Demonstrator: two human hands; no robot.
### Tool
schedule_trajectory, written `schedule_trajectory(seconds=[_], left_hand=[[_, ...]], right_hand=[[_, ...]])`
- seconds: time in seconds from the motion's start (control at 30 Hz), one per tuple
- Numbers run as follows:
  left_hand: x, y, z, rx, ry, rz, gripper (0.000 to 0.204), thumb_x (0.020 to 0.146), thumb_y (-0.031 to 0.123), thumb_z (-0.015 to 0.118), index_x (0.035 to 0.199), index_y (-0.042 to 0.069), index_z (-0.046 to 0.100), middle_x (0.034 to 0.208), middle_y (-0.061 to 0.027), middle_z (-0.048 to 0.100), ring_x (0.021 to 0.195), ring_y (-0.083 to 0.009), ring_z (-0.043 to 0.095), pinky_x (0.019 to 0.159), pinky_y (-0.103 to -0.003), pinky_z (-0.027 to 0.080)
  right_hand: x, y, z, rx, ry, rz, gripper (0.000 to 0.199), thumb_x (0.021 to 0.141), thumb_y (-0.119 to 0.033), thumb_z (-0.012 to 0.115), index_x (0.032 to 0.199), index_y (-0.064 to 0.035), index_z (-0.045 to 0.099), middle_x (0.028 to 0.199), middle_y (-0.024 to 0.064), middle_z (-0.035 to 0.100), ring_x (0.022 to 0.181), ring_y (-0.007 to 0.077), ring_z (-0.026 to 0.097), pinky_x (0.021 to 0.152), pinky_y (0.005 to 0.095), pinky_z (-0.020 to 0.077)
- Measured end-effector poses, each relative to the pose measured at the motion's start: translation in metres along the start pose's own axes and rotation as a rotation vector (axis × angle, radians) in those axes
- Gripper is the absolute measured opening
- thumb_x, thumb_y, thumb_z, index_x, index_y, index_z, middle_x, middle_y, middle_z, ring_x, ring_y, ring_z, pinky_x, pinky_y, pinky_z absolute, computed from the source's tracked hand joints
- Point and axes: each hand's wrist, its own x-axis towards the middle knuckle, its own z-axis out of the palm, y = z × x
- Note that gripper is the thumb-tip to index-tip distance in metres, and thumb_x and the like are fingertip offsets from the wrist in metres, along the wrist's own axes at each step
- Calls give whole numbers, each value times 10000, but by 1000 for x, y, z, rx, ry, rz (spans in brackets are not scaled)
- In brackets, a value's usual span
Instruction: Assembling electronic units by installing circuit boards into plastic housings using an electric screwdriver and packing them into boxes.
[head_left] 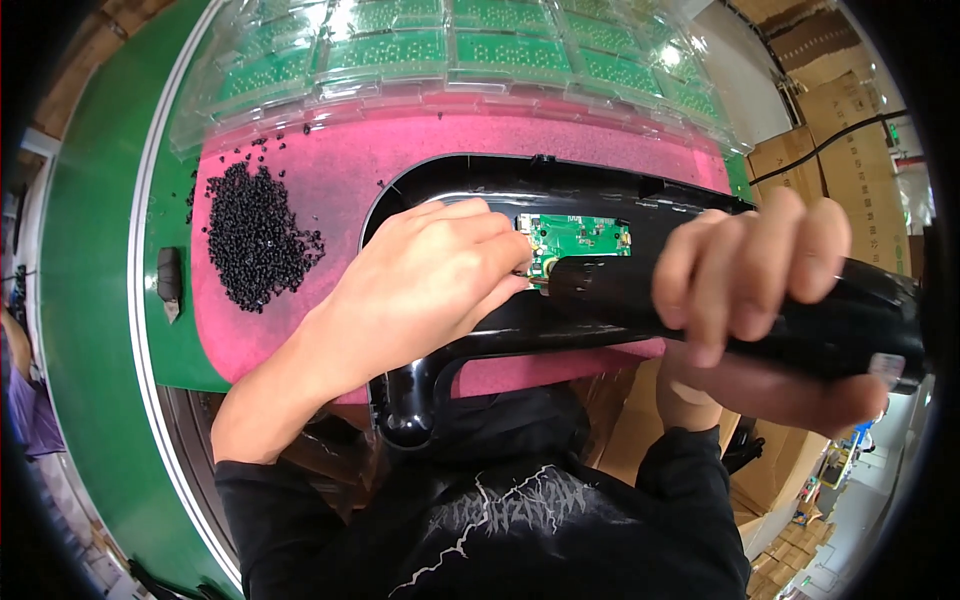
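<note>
Green circuit board (577,238): thin, stiff, fragile; judged best held by its edges. Seated in glossy black housing (520,180) on pink mat (330,170). Left hand (430,280) pinches at board's left edge; right hand (745,265) wrapped around black power screwdriver (800,320). Screw pile (255,235) left of housing

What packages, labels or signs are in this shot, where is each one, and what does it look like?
Clear plastic blister trays: top, beyond the pink mat; shallow pockets holding green circuit boards.
Cardboard boxes: upper right; brown, stacked.
Small label: on the black power tool in the right hand, near its rear end; pale, rectangular.
More cartons: lower right, floor level; brown.
No screens show.
</note>
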Motion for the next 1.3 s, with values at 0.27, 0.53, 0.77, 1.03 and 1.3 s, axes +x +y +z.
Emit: schedule_trajectory(seconds=[0.27,0.53,0.77,1.03,1.3], left_hand=[[5,-1,2,-204,60,68,180,734,55,733,875,7,631,791,-110,613,741,-304,592,661,-380,483],[11,8,-8,-114,168,15,467,634,241,835,978,62,575,984,-80,612,1009,-302,568,875,-408,442],[-1,-15,-10,-123,352,-72,341,803,241,576,943,35,343,1003,-155,428,938,-255,399,910,-368,350],[4,-11,-5,-59,409,-106,276,730,-167,387,919,17,306,914,-146,384,812,-228,380,845,-303,362],[7,-16,-4,139,406,-192,283,750,-129,523,969,5,404,956,-143,447,887,-283,448,890,-346,389]], right_hand=[[5,0,-20,17,-118,-229,529,785,-495,707,973,-70,455,799,32,521,487,100,561,482,251,469],[-10,-21,-19,-71,-27,-165,550,788,-517,704,983,-68,454,808,29,519,508,98,570,502,248,474],[-23,-34,-49,-267,151,5,659,769,-660,640,977,-59,467,764,30,487,475,107,492,513,275,429],[-31,-30,-53,-256,266,15,682,766,-688,622,956,-51,468,737,35,484,450,108,471,488,280,418],[-33,-26,-56,-258,280,30,698,753,-715,631,912,-61,443,722,28,473,441,98,462,470,264,408]])
